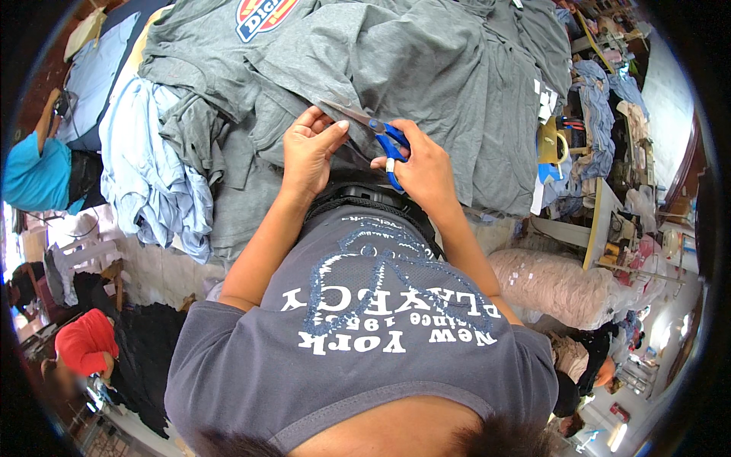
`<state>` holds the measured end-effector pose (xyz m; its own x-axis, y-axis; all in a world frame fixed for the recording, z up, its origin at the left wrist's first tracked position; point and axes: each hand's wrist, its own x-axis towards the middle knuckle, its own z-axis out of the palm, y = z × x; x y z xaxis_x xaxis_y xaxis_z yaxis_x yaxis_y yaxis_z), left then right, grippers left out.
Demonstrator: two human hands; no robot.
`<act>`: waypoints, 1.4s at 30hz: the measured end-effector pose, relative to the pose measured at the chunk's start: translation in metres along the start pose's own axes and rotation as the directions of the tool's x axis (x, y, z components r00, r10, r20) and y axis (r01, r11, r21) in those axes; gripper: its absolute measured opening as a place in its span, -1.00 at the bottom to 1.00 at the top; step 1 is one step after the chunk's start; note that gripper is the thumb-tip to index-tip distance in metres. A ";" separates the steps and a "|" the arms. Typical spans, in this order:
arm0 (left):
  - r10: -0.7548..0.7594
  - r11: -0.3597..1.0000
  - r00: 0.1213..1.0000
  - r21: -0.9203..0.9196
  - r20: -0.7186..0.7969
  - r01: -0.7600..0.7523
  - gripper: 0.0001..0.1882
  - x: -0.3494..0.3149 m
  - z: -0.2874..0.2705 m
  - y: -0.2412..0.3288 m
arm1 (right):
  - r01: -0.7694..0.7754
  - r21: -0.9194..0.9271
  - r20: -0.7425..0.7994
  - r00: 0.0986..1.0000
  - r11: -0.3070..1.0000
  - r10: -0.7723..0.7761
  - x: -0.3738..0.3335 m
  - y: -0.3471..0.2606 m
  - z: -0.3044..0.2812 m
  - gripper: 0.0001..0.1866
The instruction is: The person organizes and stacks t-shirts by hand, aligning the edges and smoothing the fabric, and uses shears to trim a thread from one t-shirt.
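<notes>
Grey T-shirts (pixel 434 84) lie in a wide, crumpled layer in front of me, one with a red, yellow and blue printed patch (pixel 263 17). Scissors (pixel 391 143) with blue handles are in my right hand (pixel 423 166), its fingers in and around the loops. Their metal blades point left and away, over the grey cloth, and look parted. My left hand (pixel 308 152) is closed in a pinch beside the blades, thumb against curled fingers, at an edge of a grey T-shirt. Whether a loose thread lies between those fingertips is too small to tell.
Light blue garments (pixel 156 164) hang over the left edge of the pile. At its right edge are a tape roll (pixel 562 147) and white tags (pixel 545 103). A plastic-wrapped bundle (pixel 556 286) lies at lower right. People in blue (pixel 38 174) and red (pixel 85 343) are at the left.
</notes>
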<state>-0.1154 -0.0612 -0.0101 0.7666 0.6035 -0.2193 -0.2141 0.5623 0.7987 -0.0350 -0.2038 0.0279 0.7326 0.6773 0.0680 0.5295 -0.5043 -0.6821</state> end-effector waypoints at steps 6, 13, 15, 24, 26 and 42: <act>0.013 1.000 0.999 -0.013 0.048 -0.012 -0.69 -0.002 0.005 0.004 | 0.025 0.044 -0.046 0.999 0.999 -0.023 -0.002 0.007 0.007 -0.55; -0.022 1.000 0.998 -0.010 0.053 0.022 -0.70 0.002 -0.002 0.001 | -0.091 0.124 0.018 0.996 0.988 0.089 -0.005 0.011 0.008 -0.56; -0.058 0.992 0.996 -0.110 0.069 0.066 -0.70 0.009 -0.008 0.004 | -0.107 0.117 0.014 0.994 0.987 0.106 -0.006 0.016 0.008 -0.57; -0.025 0.999 0.998 -0.033 0.051 0.027 -0.80 0.024 -0.015 0.015 | -0.092 0.075 -0.025 0.995 0.993 0.094 -0.007 0.011 0.007 -0.55; -0.021 1.000 0.998 -0.018 0.058 0.022 -0.80 0.024 -0.019 0.015 | -0.039 0.056 -0.072 0.996 0.998 0.042 -0.007 0.009 0.007 -0.55; -0.071 0.997 0.996 0.008 0.062 0.071 -0.91 0.016 -0.028 0.015 | 0.056 -0.039 -0.078 0.995 0.998 -0.059 0.001 -0.008 0.015 -0.56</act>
<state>-0.1233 -0.0273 -0.0170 0.8157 0.5260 -0.2405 -0.1548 0.5992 0.7855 -0.0446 -0.1911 0.0222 0.7310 0.6622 0.1648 0.5862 -0.4857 -0.6484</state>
